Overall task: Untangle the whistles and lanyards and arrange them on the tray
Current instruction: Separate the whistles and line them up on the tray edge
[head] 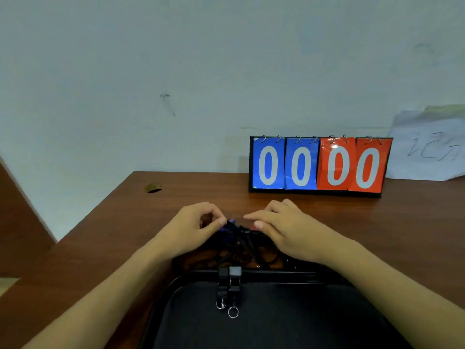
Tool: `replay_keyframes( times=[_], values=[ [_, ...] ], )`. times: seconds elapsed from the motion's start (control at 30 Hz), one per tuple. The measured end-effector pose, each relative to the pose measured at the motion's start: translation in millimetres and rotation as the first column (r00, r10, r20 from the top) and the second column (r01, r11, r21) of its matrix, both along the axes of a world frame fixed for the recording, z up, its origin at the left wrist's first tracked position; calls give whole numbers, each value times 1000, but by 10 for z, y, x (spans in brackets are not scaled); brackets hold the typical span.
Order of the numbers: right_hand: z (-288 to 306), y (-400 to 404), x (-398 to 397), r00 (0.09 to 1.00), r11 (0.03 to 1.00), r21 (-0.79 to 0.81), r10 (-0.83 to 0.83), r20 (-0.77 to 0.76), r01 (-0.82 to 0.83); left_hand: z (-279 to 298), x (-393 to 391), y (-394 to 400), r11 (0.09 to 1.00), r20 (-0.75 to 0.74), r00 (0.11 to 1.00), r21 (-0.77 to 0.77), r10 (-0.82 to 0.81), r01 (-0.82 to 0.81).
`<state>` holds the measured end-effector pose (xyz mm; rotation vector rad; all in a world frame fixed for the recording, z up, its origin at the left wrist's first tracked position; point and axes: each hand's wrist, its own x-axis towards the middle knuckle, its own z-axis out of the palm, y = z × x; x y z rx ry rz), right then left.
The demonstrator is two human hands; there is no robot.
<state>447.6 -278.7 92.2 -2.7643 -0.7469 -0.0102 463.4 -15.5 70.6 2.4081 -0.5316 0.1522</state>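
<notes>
Head view looks down over both forearms to a brown wooden bench (100, 235) set against a pale wall. Between the hands, just beyond the far rim of the black tray (251, 323), lies the tangle of black lanyards (247, 248), a loose knot of cords with a blue whistle (230, 226) caught at its far left side.

That whistle sits right at the tips of the left hand (193, 227), whose thumb and forefinger are curled in and pinch it or the cord at it; which of the two is hard to tell. The right hand (281, 227) lies over the right part of the heap, fingers fairly straight and pointing left across the cords, pressing rather than gripping. So the left hand is the nearer one for drawing the whistle free, and the pull would likely go left and away from the heap while the right hand pins the rest.

Two black whistles (227, 285) already lie side by side at the tray's far edge, long axes running toward the person, key rings at the near ends, one with a pale mouthpiece.

At the bench's far right edge stands a flip scoreboard (319, 166) showing zeros, with a sheet of paper (427, 147) beside it.
</notes>
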Motion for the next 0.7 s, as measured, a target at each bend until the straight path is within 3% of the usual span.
replay_keyframes(
  times=[0.17,0.3,0.43,0.7],
  values=[
    [-284,17,54,998,999,-18,28,64,-27,-148,102,73,1000,-29,1000,5,5,-5],
    [-357,-39,112,993,998,69,1,117,-9,-184,142,92,998,-26,999,-47,-48,47],
    [-404,-62,156,983,977,215,-42,178,3,-204,159,123,998,15,999,30,-48,47],
    [-298,-80,118,933,864,503,-196,300,20,-207,110,121,994,38,997,-89,-62,65]
  ],
)
